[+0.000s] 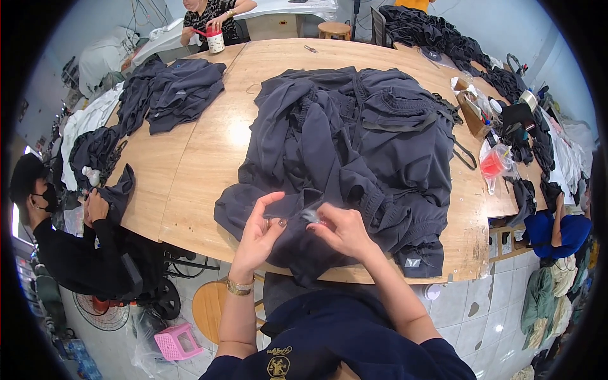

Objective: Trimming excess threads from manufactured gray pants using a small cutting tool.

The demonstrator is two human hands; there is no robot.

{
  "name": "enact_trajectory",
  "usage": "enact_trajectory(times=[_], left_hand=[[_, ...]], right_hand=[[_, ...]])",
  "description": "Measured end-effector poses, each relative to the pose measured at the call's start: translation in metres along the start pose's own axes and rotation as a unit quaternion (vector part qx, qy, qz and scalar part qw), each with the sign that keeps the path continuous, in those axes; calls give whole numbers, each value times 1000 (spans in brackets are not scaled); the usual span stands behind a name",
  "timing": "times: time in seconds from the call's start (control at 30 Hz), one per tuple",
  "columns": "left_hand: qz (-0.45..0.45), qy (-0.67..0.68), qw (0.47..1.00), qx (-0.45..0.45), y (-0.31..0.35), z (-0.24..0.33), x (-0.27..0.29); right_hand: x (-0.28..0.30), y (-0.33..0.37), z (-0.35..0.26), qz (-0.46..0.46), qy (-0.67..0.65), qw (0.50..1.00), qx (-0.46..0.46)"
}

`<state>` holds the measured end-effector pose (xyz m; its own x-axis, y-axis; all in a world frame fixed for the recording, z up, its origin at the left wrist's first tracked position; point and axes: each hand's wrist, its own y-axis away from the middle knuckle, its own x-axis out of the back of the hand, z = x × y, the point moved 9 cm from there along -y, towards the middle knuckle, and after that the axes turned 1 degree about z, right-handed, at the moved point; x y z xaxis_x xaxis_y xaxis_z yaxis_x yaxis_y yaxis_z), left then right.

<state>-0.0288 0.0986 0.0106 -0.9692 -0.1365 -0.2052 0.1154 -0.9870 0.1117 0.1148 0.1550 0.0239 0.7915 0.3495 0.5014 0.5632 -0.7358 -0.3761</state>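
Observation:
A large heap of dark grey garments (399, 158) with gathered elastic waistbands lies on the wooden table in front of me. At its near edge, my left hand (256, 237) is held palm inward with thumb and forefinger apart, over a fold of dark cloth (294, 244). Closed in a pinch, my right hand (345, 233) holds a small silvery thing (311, 215), too smeared by motion to name. Both hands are close together above the cloth, which hangs over the table's edge toward my lap. A pale logo patch (413, 263) shows on the heap's near right corner.
Small thread snips (310, 49) lie at the table's far side. More dark garments (183, 92) are at the left, where a co-worker (82, 234) handles cloth. A red drink cup (493, 163) and a box of tools (474, 111) stand right. A wooden stool (212, 310) is below.

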Motion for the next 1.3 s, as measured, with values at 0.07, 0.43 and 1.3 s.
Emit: enact_trajectory(times=[0.07, 0.43, 1.3], left_hand=[[-15, -49, 999, -17, 2, 7, -4], [201, -451, 826, -273, 37, 71, -9], [100, 315, 944, 20, 30, -49, -5]], right_hand=[[1, -1, 16, 25, -91, 995, -44], [-25, -11, 8, -77, -187, 978, -38], [-26, 45, 8, -26, -166, 972, -162]])
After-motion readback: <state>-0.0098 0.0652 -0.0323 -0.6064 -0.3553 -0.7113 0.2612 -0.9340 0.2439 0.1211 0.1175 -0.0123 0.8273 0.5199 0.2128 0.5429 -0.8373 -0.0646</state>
